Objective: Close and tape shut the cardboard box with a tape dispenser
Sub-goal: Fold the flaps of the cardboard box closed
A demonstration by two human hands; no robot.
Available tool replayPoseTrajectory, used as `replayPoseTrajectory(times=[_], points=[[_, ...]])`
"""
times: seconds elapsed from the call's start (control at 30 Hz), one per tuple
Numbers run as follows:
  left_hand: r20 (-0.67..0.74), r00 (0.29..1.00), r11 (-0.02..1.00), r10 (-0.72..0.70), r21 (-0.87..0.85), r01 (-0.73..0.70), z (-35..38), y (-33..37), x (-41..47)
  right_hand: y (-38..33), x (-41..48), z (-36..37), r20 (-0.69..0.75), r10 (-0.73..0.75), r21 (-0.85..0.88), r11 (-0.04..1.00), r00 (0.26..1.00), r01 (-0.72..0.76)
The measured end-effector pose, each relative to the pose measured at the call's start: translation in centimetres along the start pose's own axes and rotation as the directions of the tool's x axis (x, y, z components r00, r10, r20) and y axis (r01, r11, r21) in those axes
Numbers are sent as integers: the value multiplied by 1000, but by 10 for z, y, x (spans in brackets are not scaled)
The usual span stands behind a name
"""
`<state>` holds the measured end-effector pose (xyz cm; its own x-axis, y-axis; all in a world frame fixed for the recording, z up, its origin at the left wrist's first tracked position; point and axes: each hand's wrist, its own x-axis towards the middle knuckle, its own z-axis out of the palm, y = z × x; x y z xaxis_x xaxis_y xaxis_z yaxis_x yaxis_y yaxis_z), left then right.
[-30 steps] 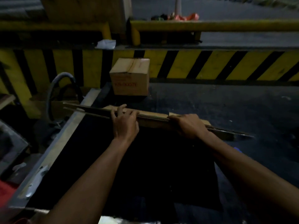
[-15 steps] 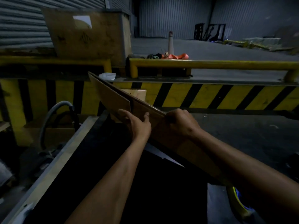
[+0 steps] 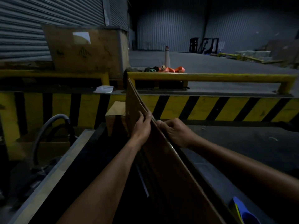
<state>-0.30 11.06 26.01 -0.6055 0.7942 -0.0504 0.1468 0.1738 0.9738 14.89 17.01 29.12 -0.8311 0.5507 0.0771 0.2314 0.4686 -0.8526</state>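
Observation:
A flattened brown cardboard box (image 3: 174, 172) stands on edge over the dark table, running from the bottom right up toward the yellow rail. My left hand (image 3: 142, 126) presses flat against its left face near the top edge. My right hand (image 3: 174, 131) grips the top edge from the right side. A blue and yellow object (image 3: 244, 212), possibly the tape dispenser, lies at the bottom right, partly cut off by the frame.
A small closed cardboard box (image 3: 115, 113) sits on the far side of the table (image 3: 242, 143), partly behind the flat box. Behind run a yellow and black striped barrier (image 3: 210, 109) and a yellow rail (image 3: 210, 77). A grey hose (image 3: 48, 131) curves at left.
The flattened box has swung from lying flat to standing on edge, its far end raised. Both hands stayed on it. My view has tilted upward.

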Motion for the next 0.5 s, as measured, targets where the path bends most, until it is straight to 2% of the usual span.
replayPoseTrajectory(times=[0.27,0.5], points=[[50,991,992,-127,-21,128,-1,-23,10,20,21,14,-4,79,7,997,997,-79],[12,991,991,-130,-16,130,-5,-22,12,31,21,13,-75,128,25,992,989,-127]])
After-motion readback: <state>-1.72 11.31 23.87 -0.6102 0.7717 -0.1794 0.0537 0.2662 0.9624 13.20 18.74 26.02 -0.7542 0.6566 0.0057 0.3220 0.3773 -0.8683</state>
